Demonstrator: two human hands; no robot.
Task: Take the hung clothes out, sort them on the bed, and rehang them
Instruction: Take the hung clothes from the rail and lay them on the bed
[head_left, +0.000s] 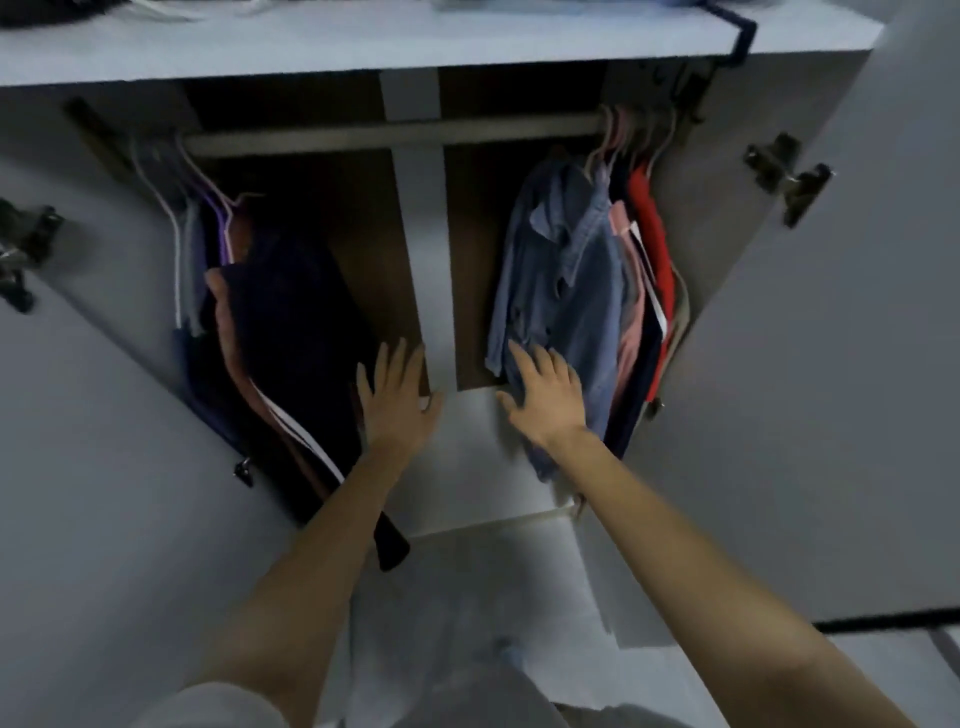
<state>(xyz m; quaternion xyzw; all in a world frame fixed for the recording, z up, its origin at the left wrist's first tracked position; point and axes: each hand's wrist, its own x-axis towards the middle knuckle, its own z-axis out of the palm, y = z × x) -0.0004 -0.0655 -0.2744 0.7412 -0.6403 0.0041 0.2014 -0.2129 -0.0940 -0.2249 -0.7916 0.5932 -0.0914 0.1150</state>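
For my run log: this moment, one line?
left hand spread beside dark navy garment; right hand spread at blue denim shirt; both on grey rail

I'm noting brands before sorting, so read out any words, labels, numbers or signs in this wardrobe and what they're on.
None can be read. The denim shirt, the red garment, the dark garment and the wardrobe door show no print, tag or number; the picture is dim and slightly blurred.

The upper edge cuts off whatever lies on the top shelf (363, 47). Garments (649, 234) behind the denim shirt (566, 270) show only slivers; the dark garment (296, 322) at left is unidentifiable.
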